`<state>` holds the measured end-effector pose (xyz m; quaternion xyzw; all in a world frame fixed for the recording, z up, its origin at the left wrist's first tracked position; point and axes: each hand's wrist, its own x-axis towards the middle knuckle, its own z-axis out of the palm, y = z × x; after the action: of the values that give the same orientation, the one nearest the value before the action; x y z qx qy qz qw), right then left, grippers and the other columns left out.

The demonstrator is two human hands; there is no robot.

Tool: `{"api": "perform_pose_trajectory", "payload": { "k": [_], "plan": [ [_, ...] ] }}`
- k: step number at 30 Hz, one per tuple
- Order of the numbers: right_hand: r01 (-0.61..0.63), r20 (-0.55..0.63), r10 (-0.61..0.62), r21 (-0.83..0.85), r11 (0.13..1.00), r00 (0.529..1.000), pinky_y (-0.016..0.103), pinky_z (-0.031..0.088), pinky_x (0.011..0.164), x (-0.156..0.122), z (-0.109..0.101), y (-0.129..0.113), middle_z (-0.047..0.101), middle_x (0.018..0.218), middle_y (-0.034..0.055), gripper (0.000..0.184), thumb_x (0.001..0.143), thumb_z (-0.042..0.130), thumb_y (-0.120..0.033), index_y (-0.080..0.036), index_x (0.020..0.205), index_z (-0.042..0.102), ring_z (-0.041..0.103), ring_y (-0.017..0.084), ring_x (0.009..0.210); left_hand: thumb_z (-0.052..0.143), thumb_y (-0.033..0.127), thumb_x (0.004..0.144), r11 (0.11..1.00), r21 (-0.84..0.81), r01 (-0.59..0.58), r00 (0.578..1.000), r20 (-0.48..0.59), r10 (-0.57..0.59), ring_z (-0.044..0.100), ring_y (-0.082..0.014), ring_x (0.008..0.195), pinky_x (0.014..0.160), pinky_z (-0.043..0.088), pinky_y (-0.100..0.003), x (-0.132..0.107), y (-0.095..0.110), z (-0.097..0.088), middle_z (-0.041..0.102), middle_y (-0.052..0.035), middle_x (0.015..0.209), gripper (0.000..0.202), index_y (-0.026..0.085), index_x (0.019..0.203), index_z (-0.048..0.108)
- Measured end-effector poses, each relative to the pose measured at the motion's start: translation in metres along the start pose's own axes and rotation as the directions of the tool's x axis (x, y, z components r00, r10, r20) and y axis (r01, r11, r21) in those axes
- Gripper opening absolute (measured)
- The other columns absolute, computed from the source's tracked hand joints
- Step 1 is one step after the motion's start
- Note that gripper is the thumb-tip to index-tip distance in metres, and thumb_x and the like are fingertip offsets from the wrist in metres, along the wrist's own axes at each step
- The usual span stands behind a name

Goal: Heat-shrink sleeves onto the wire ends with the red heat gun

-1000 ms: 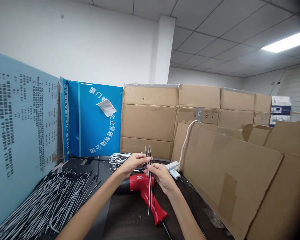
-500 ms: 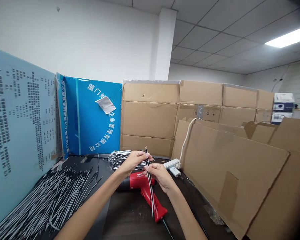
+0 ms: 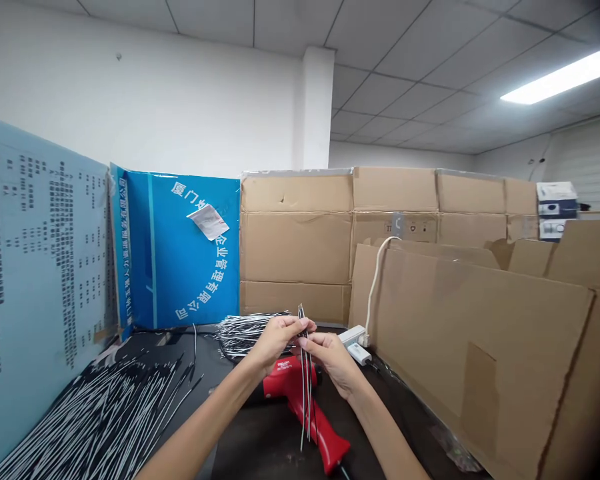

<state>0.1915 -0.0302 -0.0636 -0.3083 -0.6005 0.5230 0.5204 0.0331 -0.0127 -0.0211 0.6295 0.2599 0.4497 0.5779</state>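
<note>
- At the near left, the loose pile of wires [image 3: 105, 413] lies across the counter [image 3: 260, 447], looking unchanged over the last second and touched by neither hand.
- Right of it and farther back, a second bundle of wires [image 3: 245, 333] lies just beyond the left hand.
- The left hand [image 3: 275, 340] pinches the upper part of a few wires between thumb and fingers, with their tips poking up past it.
- The held wires [image 3: 303, 400] have changed most: half a second ago they slanted in one tight bunch; now they hang straighter, with lower ends fanned apart. I judge that single strands are easier to tell apart, and that the handling is still under way, as both hands keep their grip.
- These wires run between the two hands, touching both, and hang in front of the red heat gun [image 3: 290, 388], which lies on the counter.
- The right hand [image 3: 333, 357] pinches the same wires just below and nearer than the left; how many strands it grips, I cannot tell.
- Farther right, near that hand but apart from it, sits a white power strip [image 3: 353, 335].
</note>
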Motion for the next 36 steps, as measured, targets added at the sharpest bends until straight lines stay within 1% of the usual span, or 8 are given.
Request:
{"api": "perform_pose_trajectory", "payload": {
  "k": [2,5,7,16,21,25,30,36],
  "plan": [
    [0.021,0.002,-0.021,0.011,1.0,1.0,0.033,0.044,0.072,0.0,0.001,-0.002,0.073,0.081,0.0066,0.042,0.076,0.078,-0.057,-0.016,0.083,0.08,0.062,0.022,0.076,0.075,0.056,0.077,1.0,0.025,-0.006,0.999,0.04,0.005,0.053,-0.013,0.058,0.056,0.042,-0.025,0.0,0.003,-0.003,0.066,-0.0056,0.071,0.046,0.011,0.09,0.077],
    [0.033,-0.001,-0.033,0.045,0.998,0.999,0.034,0.045,0.076,0.001,0.0,-0.004,0.074,0.082,0.0075,0.039,0.078,0.078,-0.054,-0.015,0.084,0.08,0.064,0.022,0.078,0.075,0.052,0.079,0.993,0.113,-0.038,0.993,0.112,0.026,0.056,-0.0142,0.062,0.064,0.045,-0.026,-0.001,0.008,-0.009,0.066,-0.0051,0.067,0.04,0.012,0.077,0.075],
    [0.025,-0.01,-0.024,0.063,0.998,1.0,0.035,0.046,0.078,0.001,-0.001,-0.002,0.075,0.082,0.0083,0.037,0.078,0.079,-0.051,-0.015,0.084,0.079,0.065,0.023,0.078,0.074,0.05,0.08,0.985,0.155,-0.07,0.991,0.125,0.05,0.059,-0.0154,0.063,0.068,0.046,-0.028,-0.002,0.009,-0.013,0.066,-0.0054,0.065,0.039,0.012,0.071,0.074],
    [-0.015,0.0,0.015,0.091,0.996,1.0,0.032,0.046,0.072,0.0,0.0,0.0,0.075,0.082,0.0077,0.039,0.075,0.081,-0.053,-0.015,0.083,0.078,0.066,0.022,0.075,0.08,0.051,0.073,0.993,0.11,-0.048,0.998,-0.023,0.05,0.058,-0.0144,0.056,0.056,0.049,-0.027,0.005,-0.004,-0.012,0.065,-0.0039,0.064,0.04,0.012,0.074,0.073],
    [-0.001,0.052,-0.004,0.109,0.994,0.999,0.033,0.046,0.076,0.0,0.002,-0.002,0.074,0.08,0.0074,0.041,0.074,0.082,-0.053,-0.014,0.085,0.079,0.065,0.022,0.078,0.081,0.05,0.072,0.996,0.083,-0.024,0.999,0.035,0.021,0.058,-0.0138,0.056,0.055,0.05,-0.027,0.003,-0.002,-0.01,0.065,-0.0042,0.067,0.04,0.012,0.077,0.073],
    [0.0,0.042,-0.003,0.079,0.997,0.999,0.034,0.046,0.076,0.001,0.004,0.002,0.072,0.075,0.0057,0.041,0.072,0.082,-0.054,-0.014,0.082,0.079,0.064,0.022,0.076,0.081,0.051,0.071,0.997,0.078,-0.022,0.999,-0.028,0.024,0.055,-0.0133,0.053,0.049,0.047,-0.027,0.002,-0.004,-0.008,0.067,-0.0054,0.069,0.041,0.012,0.074,0.072],
    [0.037,-0.007,-0.037,0.015,0.999,0.999,0.033,0.046,0.072,0.001,0.002,0.004,0.073,0.078,0.006,0.045,0.07,0.082,-0.058,-0.014,0.081,0.079,0.063,0.022,0.076,0.083,0.049,0.07,0.999,0.044,0.02,0.999,-0.034,-0.018,0.056,-0.0127,0.056,0.053,0.047,-0.026,0.005,-0.009,-0.01,0.068,-0.0065,0.072,0.039,0.012,0.068,0.07],
    [-0.021,0.019,0.019,0.107,0.994,1.0,0.033,0.048,0.076,0.0,0.001,0.001,0.074,0.083,0.0074,0.04,0.072,0.083,-0.052,-0.014,0.085,0.079,0.066,0.022,0.08,0.083,0.046,0.071,0.997,0.066,0.045,0.998,-0.039,-0.043,0.055,-0.012,0.055,0.057,0.046,-0.026,0.006,-0.009,-0.011,0.061,-0.003,0.062,0.037,0.011,0.069,0.071]
  ]
}}
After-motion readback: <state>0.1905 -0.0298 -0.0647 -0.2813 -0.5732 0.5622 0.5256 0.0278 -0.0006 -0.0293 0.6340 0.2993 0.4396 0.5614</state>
